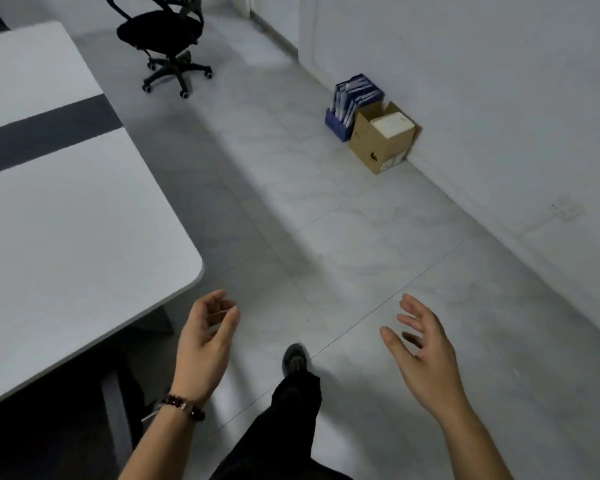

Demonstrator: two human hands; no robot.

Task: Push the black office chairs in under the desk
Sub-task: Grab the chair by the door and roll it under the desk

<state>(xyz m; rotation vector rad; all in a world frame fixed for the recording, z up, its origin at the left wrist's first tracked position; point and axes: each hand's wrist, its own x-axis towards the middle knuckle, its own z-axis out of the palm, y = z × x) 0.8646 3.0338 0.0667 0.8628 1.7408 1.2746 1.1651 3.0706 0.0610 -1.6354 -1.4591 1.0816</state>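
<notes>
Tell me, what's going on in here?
A person stands beside a white desk, one shoe stepped forward across the tiled floor. The left hand and the right hand are held out in front, fingers relaxed, holding nothing. A black office chair stands ahead, out on the floor and not under the desk. By the wall sit a cardboard box and a blue file holder.

Open lane of pale tiled floor point(326, 237) runs ahead between the white round-cornered worktop point(66, 220), left, and the white wall point(499, 98), right. A brown cardboard box point(378, 150) and blue file holder point(338, 128) hug that wall; the black wheeled office chair point(160, 31) stands far ahead, apart from the worktop.
</notes>
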